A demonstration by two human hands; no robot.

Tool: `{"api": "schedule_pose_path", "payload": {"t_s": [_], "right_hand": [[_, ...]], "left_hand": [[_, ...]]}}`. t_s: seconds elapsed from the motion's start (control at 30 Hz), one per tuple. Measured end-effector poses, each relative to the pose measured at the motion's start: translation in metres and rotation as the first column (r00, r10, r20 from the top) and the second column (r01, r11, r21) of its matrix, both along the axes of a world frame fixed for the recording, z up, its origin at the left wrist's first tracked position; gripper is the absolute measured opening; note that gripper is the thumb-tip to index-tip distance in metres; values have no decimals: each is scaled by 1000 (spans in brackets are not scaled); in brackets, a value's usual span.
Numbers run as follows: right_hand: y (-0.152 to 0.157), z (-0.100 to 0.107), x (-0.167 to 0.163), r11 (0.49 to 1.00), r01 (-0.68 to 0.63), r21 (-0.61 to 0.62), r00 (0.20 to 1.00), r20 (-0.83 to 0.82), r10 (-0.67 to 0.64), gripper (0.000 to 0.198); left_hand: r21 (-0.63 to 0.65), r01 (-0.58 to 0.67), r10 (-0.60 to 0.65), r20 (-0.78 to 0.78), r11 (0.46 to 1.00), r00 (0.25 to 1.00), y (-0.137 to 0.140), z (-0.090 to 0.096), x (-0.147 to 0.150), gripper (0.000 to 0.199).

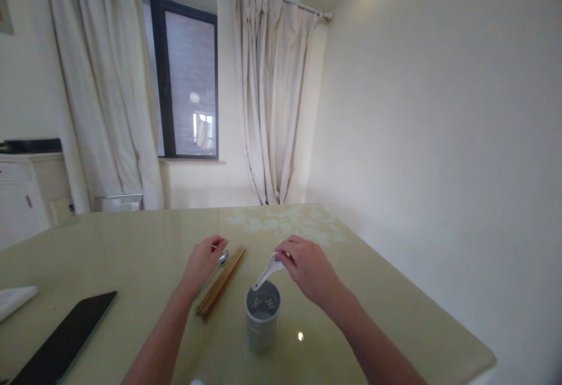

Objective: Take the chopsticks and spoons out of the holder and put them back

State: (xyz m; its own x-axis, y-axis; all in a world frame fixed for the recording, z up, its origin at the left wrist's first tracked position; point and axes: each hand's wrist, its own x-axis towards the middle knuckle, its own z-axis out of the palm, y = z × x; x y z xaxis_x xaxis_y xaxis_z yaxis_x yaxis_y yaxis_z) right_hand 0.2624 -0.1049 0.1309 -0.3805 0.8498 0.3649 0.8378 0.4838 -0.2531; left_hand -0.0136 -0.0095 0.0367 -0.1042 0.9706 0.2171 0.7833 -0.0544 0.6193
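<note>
White spoon (271,268), one: held in the right hand (307,265), thumb and fingers pinched on the bowl end; handle slanting down, its tip at the mouth of the cup. Whether the tip touches the rim cannot be told.

Grey cup (262,332), one: upright on the tabletop (395,315), well in from the right edge and nearer to the viewer than the other utensils. Mouth open upward; floor pierced with small holes in two clusters.

Brown chopsticks (223,282), a bundle: laid flat to the left of the cup, slanting, one end toward the far edge, the reddish ends toward the viewer.

Metal spoon (223,257), one: along the left side of the chopsticks, bowl toward the far edge, handle partly hidden by the left hand (204,262). That hand is at the bowl with fingers curled together; whether it grips or merely hovers there cannot be told.

Black tablet (65,338), one: flat toward the left side of the tabletop. White item (15,301), one: beyond the tablet, cut off by the view, kind unclear.

Pale leaf pattern (285,221): at the tabletop's far right corner.

Cream curtains (274,92), dark-framed window (191,81), white cabinet (21,198): beyond the far edge.
</note>
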Motion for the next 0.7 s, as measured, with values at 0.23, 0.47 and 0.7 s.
{"api": "schedule_pose_path", "payload": {"t_s": [0.23, 0.47, 0.7], "right_hand": [[9, 7, -24, 969, -58, 239, 926, -351, 142, 16], [38, -55, -26, 994, -102, -22, 694, -718, 55, 45], [53, -142, 0, 967, -33, -253, 571, -799, -190, 59]], "left_hand": [[316, 303, -385, 242, 899, 891, -76, 31, 60, 50], [184, -131, 115, 94, 974, 989, -28, -7, 9, 47], [-29, -211, 209, -54, 977, 976, 18, -41, -48, 32]]}}
